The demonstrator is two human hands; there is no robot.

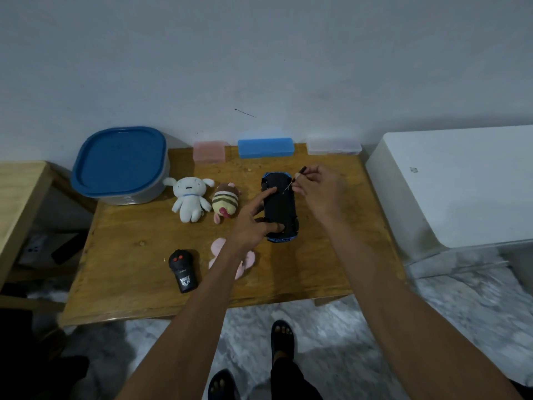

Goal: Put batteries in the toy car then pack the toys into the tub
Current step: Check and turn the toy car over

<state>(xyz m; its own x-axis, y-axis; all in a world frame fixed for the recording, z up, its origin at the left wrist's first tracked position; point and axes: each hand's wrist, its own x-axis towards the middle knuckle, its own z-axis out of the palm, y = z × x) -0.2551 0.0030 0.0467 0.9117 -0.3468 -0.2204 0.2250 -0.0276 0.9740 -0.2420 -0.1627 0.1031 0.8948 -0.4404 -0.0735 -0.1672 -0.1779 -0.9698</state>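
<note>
A low wooden table (121,272) stands against the wall on a marbled floor. Along its far edge lie a pink box (209,151), a blue box (265,147) and a clear box (333,145), with a grey tub (138,194) under a blue lid (119,160) at the far left corner. Nearer lie a white plush (189,197), a striped plush (225,202), an upturned toy car (279,209), a pink plush (248,259) and a black remote (183,269).
</note>
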